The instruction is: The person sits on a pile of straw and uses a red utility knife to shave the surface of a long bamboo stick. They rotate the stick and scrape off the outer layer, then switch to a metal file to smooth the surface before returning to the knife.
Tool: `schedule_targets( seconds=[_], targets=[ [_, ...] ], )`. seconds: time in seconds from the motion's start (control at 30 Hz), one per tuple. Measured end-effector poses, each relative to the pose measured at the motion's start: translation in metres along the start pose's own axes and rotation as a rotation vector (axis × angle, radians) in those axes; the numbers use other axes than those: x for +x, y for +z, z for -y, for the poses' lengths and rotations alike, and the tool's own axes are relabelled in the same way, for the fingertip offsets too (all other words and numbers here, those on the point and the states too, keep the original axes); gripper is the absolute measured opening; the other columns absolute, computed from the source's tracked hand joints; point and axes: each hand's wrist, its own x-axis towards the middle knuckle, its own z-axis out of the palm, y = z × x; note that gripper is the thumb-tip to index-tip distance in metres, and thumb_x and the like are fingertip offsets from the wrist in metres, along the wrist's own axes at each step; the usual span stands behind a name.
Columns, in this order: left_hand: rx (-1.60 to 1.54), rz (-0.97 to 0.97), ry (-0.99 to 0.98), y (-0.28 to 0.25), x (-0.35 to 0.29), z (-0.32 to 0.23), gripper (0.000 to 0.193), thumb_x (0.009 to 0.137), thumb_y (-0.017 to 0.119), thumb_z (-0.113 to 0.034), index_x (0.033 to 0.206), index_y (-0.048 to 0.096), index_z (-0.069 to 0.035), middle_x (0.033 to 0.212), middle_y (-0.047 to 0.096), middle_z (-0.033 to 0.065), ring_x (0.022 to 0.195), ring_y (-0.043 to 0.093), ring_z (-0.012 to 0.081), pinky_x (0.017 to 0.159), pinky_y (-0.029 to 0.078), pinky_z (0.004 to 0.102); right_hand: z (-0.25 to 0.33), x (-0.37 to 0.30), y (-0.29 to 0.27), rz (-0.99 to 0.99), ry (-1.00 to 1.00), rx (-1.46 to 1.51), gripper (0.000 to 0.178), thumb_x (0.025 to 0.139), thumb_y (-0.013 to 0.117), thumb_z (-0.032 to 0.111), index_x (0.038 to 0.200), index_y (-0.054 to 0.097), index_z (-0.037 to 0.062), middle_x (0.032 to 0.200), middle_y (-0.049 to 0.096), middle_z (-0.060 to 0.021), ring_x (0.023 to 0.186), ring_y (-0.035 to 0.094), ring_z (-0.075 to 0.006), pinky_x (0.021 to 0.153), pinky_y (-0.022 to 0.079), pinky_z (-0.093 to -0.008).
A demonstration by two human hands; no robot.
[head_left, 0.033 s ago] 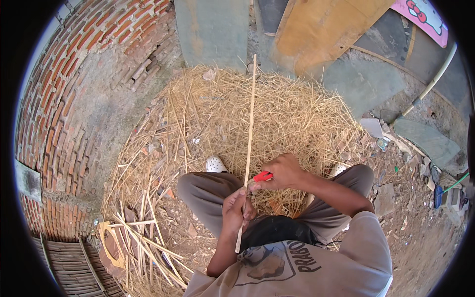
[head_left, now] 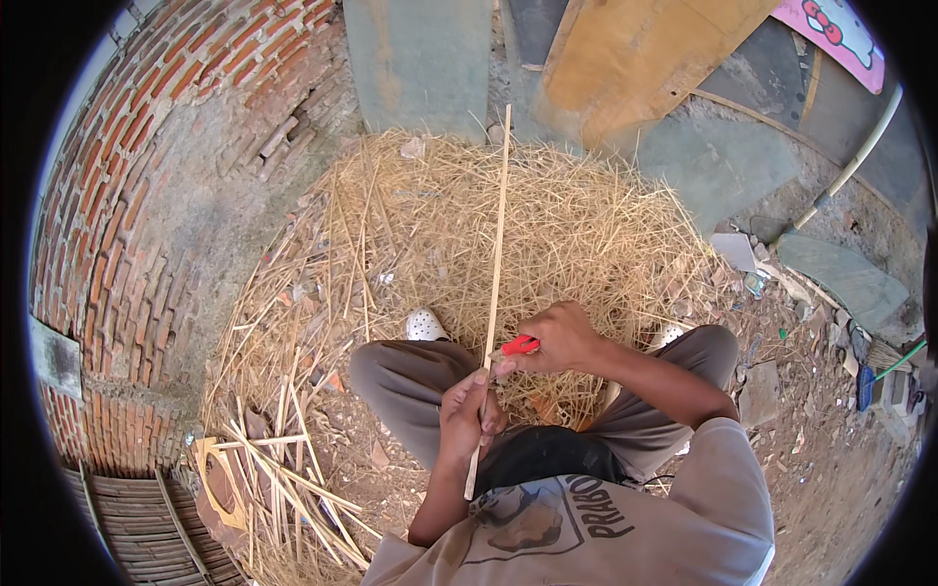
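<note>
My left hand [head_left: 466,415] is closed round a long, thin bamboo strip [head_left: 499,234] near its lower end. The strip slants upward, away from me, over the pile of shavings, its lower tip by my shirt. My right hand [head_left: 559,339] grips a small red-handled tool [head_left: 521,345] just above the left hand, right beside the strip. The tool's working end is too small to make out. My right fingertips are close to the strip; whether they touch it I cannot tell.
Pale shavings [head_left: 576,225] cover the ground before my crossed legs. Several cut strips [head_left: 293,469] lie at lower left, near a brick wall [head_left: 117,234]. Boards [head_left: 420,68] lean at the back. Rubble, a grey block [head_left: 891,396] and a pale pipe [head_left: 860,156] are on the right.
The strip's far end has shifted slightly to the right. My right hand and the red-handled tool have barely moved, and the left hand keeps its hold.
</note>
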Motion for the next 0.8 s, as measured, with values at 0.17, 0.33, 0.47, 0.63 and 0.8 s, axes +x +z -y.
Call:
schedule_targets(
  seconds=[0.17, 0.33, 0.47, 0.63, 0.8],
  targets=[
    [-0.001, -0.01, -0.065, 0.006, -0.002, 0.003, 0.035, 0.105, 0.039, -0.022, 0.112, 0.058, 0.006, 0.044, 0.034, -0.0015, 0.033, 0.026, 0.0065, 0.037, 0.025, 0.0228, -0.016, 0.002, -0.009, -0.053, 0.133, -0.051, 0.06, 0.071, 0.067, 0.07, 0.057, 0.059, 0.0123, 0.051, 0.058, -0.0069, 0.045, 0.059, -0.0251, 0.044, 0.044, -0.0377],
    [-0.06, 0.029, -0.076, 0.005, 0.0, 0.006, 0.034, 0.105, 0.038, -0.022, 0.113, 0.059, 0.004, 0.044, 0.034, -0.0018, 0.032, 0.026, 0.0063, 0.037, 0.025, 0.0226, -0.002, -0.004, -0.006, -0.074, 0.025, -0.063, 0.061, 0.072, 0.067, 0.07, 0.053, 0.056, 0.0125, 0.05, 0.057, -0.0062, 0.041, 0.056, -0.0239, 0.041, 0.041, -0.036],
    [0.032, 0.02, -0.082, 0.01, -0.008, 0.001, 0.034, 0.106, 0.038, -0.022, 0.113, 0.059, 0.004, 0.044, 0.034, -0.0022, 0.033, 0.026, 0.006, 0.037, 0.025, 0.0225, -0.016, 0.006, -0.013, -0.135, 0.057, -0.081, 0.061, 0.072, 0.067, 0.069, 0.053, 0.056, 0.0126, 0.047, 0.054, -0.0056, 0.039, 0.054, -0.0236, 0.04, 0.04, -0.0354],
    [0.179, 0.02, -0.093, 0.008, -0.022, 0.004, 0.033, 0.105, 0.04, -0.022, 0.114, 0.059, 0.004, 0.046, 0.036, -0.0021, 0.034, 0.027, 0.0051, 0.037, 0.025, 0.0223, -0.051, 0.013, -0.022, -0.203, 0.247, -0.214, 0.064, 0.072, 0.065, 0.072, 0.052, 0.055, 0.0123, 0.044, 0.051, -0.0048, 0.038, 0.053, -0.0227, 0.041, 0.041, -0.0357],
    [0.25, -0.001, -0.12, 0.008, -0.03, 0.001, 0.032, 0.105, 0.041, -0.021, 0.115, 0.059, 0.004, 0.047, 0.036, -0.0024, 0.037, 0.028, 0.0046, 0.038, 0.026, 0.0223, -0.027, 0.002, -0.011, -0.175, 0.085, -0.156, 0.067, 0.071, 0.063, 0.076, 0.051, 0.056, 0.0131, 0.043, 0.05, -0.0038, 0.038, 0.053, -0.0219, 0.04, 0.041, -0.0346]
  ],
)
